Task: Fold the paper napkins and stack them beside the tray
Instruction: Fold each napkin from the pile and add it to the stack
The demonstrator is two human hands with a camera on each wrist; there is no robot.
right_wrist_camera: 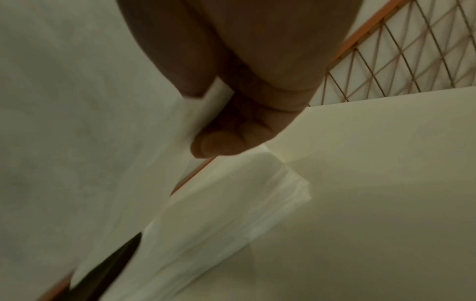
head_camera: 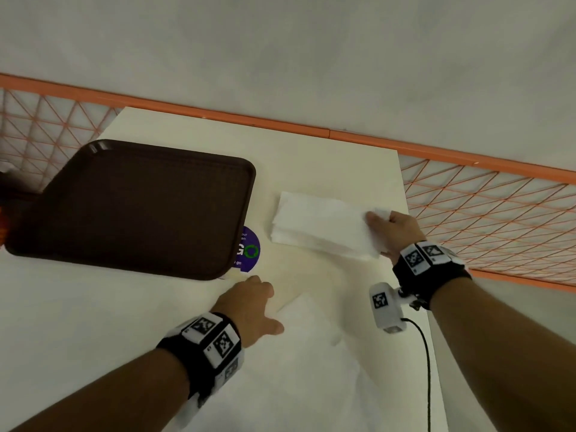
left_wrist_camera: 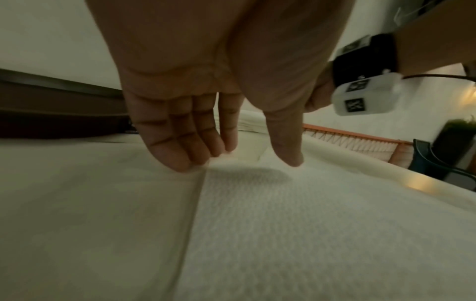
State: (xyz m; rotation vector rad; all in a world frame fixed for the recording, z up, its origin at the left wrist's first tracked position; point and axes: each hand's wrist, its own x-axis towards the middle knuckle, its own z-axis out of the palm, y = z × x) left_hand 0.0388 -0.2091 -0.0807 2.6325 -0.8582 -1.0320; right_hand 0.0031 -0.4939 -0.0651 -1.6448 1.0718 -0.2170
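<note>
White table (head_camera: 311, 157) | right hand (head_camera: 397, 233) grip pinches folded napkin (head_camera: 324, 226), blurred | left hand (head_camera: 249, 304) flat, fingers apart | tray (head_camera: 134, 207) cropped

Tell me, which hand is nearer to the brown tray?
Left. The left hand rests on the table just below the brown tray, near its corner. The right hand grips the napkin stack, farther right.

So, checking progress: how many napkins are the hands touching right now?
2. One flat napkin lies on the table under the left hand; the right hand pinches a second napkin over the stack beside the tray. Stack layers uncountable.
</note>
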